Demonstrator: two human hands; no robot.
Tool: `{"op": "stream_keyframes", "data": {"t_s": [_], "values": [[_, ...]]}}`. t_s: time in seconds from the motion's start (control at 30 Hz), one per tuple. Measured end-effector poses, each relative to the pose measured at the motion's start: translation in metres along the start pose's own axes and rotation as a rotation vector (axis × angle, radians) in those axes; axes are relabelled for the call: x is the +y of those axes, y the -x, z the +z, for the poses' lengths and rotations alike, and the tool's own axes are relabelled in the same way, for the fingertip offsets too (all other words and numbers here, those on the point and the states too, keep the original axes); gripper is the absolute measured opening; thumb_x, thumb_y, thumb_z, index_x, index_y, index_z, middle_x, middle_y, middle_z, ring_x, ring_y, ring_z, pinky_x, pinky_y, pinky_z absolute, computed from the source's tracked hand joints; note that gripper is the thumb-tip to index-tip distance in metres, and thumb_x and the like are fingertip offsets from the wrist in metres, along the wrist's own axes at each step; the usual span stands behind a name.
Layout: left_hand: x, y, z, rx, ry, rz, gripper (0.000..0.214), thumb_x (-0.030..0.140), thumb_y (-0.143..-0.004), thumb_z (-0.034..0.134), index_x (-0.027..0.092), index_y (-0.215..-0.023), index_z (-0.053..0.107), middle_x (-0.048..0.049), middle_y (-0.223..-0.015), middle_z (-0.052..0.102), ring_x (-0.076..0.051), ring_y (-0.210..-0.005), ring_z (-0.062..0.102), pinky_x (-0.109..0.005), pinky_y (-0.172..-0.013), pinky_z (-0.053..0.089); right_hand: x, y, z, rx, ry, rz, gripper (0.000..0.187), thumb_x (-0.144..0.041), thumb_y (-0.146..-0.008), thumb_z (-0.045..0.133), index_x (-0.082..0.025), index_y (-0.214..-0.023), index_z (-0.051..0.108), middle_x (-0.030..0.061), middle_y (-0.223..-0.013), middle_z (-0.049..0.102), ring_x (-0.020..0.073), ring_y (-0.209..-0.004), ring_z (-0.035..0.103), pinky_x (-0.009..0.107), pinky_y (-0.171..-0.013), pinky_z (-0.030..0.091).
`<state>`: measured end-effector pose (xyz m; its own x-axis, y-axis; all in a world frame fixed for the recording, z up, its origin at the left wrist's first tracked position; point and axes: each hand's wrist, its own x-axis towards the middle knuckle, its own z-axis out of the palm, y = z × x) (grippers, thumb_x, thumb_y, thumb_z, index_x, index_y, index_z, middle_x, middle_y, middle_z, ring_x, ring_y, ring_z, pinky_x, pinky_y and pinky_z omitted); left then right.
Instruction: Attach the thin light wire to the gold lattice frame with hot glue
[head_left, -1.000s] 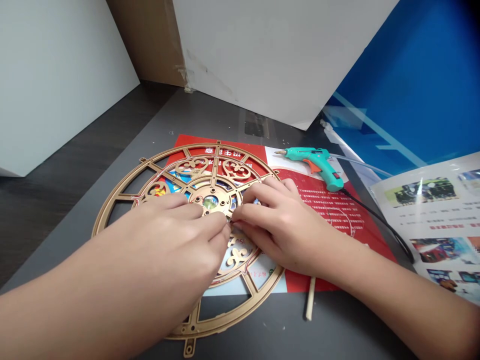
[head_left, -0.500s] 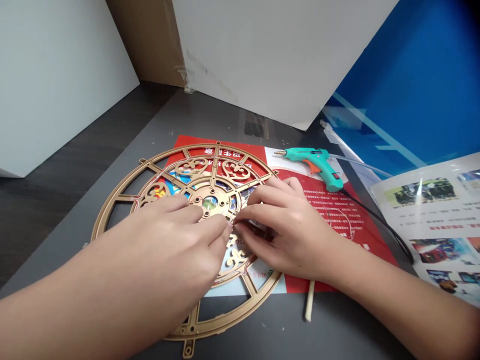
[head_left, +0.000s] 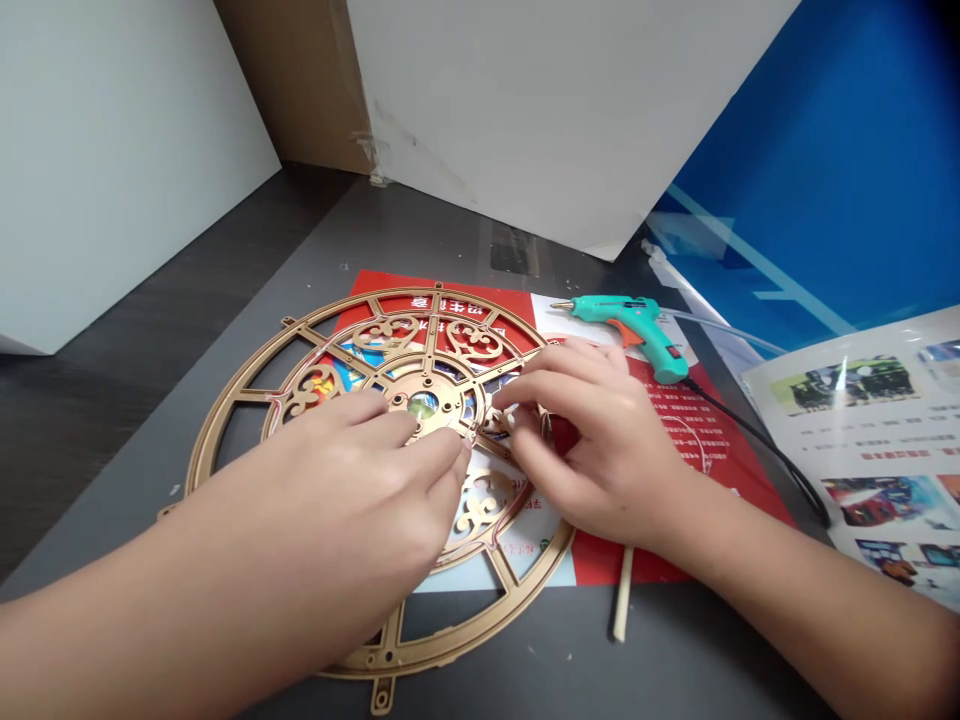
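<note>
Fingers (head_left: 367, 410) of the left hand (head_left: 352, 500) are bracing flat on the fretwork wheel (head_left: 225, 425) while the right hand (head_left: 600, 450) is narrowly pinching a scroll inlay (head_left: 496, 426), seemingly seating it.

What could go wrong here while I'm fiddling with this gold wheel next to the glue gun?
The glue gun lies just beyond your right hand, nozzle over the leaflet; if hot, it might burn fingers or scorch paper. Its cord runs beside your right forearm and could snag. Your left hand presses on the wheel, whose thin spokes might crack.
</note>
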<state>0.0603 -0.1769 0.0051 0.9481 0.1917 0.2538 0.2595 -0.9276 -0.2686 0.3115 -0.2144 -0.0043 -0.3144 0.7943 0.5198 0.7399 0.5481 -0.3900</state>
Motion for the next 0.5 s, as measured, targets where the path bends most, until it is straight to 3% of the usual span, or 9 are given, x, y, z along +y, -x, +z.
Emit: {"op": "stream_keyframes", "data": {"t_s": [0.17, 0.3, 0.5], "values": [[-0.0018, -0.0005, 0.0013, -0.010, -0.009, -0.004, 0.009, 0.019, -0.088, 0.072, 0.022, -0.092, 0.078, -0.0065, -0.086, 0.075, -0.027, -0.077, 0.064, -0.045, -0.073, 0.049, 0.0016, 0.0003, -0.0001, -0.070, -0.016, -0.039, 0.025, -0.015, -0.099, 0.061, -0.021, -0.081, 0.077, 0.0036, -0.088, 0.074, 0.0201, -0.083, 0.061, 0.042, -0.080, 0.031], [-0.0036, 0.0011, 0.0002, 0.005, -0.033, 0.008, 0.013, 0.018, -0.090, 0.067, 0.022, -0.090, 0.079, -0.0064, -0.086, 0.077, -0.027, -0.074, 0.068, -0.047, -0.071, 0.053, -0.0007, 0.0006, 0.0028, -0.150, -0.025, -0.042, 0.026, -0.017, -0.101, 0.060, -0.021, -0.086, 0.081, 0.0049, -0.092, 0.076, 0.0210, -0.086, 0.059, 0.042, -0.080, 0.029], [-0.0015, -0.0012, 0.0016, 0.043, -0.028, 0.003, 0.015, 0.014, -0.084, 0.069, 0.020, -0.088, 0.082, -0.0033, -0.076, 0.071, -0.027, -0.066, 0.068, -0.047, -0.067, 0.054, -0.0012, 0.0023, 0.0069, -0.157, -0.093, 0.033, 0.022, -0.016, -0.100, 0.058, -0.020, -0.091, 0.077, 0.0059, -0.092, 0.076, 0.0221, -0.089, 0.062, 0.042, -0.081, 0.035]]}}
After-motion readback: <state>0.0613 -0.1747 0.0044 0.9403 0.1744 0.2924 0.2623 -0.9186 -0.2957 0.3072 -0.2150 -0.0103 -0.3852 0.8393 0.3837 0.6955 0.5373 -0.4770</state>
